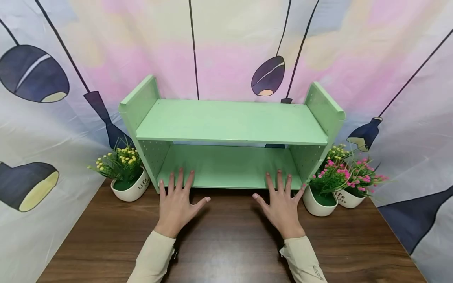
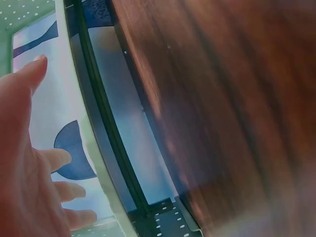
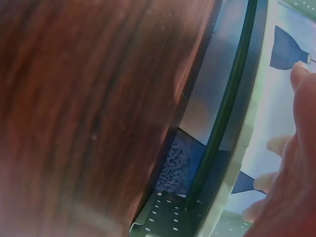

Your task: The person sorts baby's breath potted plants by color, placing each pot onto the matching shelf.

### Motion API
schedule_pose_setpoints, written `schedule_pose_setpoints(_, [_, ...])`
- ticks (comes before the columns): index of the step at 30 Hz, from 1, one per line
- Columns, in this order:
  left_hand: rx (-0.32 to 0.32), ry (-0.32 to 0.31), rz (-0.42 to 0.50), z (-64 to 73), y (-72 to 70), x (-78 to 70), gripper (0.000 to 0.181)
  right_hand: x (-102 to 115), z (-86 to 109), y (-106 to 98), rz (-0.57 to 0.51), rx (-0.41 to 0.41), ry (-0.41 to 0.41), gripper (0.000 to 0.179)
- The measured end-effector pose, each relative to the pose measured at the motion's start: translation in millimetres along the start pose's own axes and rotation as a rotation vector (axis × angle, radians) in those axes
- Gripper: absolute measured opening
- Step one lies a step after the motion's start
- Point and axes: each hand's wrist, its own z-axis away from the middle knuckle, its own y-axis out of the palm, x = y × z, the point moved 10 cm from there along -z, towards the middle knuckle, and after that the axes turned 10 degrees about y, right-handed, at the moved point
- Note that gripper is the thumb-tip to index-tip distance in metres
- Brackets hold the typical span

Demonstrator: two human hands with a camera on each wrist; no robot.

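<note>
A pale green two-tier shelf (image 1: pixel 231 122) with upright side panels stands on the wooden table. My left hand (image 1: pixel 177 208) is in front of its lower left part, fingers spread and straight, palm down. Mirroring it on the right, my right hand (image 1: pixel 282 212) also has spread, straight fingers. In the head view the fingertips overlap the front edge of the lower board (image 1: pixel 230 169). The left wrist view shows the left fingers (image 2: pixel 71 190) near the shelf's pale edge, holding nothing. Likewise, nothing is in the right hand (image 3: pixel 291 163) in the right wrist view.
A white pot with yellow flowers (image 1: pixel 131 184) stands beside the shelf's left panel. On the right are white pots with pink flowers (image 1: pixel 320 202), close to the right little finger, and yellow blooms (image 1: pixel 337 152) behind. A lamp-patterned curtain (image 1: pixel 226 51) hangs behind the brown table (image 1: pixel 226 243).
</note>
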Motion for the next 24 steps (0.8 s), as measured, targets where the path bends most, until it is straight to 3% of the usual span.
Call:
schedule_pose_setpoints(18, [-0.024, 0.021, 0.038, 21.5, -24.0, 5.3, 0.103, 1, 3.0, 1, 0.016, 0.022, 0.007, 0.089])
schedule_pose_setpoints(24, [-0.106, 0.019, 0.101, 31.0, -42.9, 10.9, 0.093, 4, 3.7, -2, 0.016, -0.003, -0.006, 0.088])
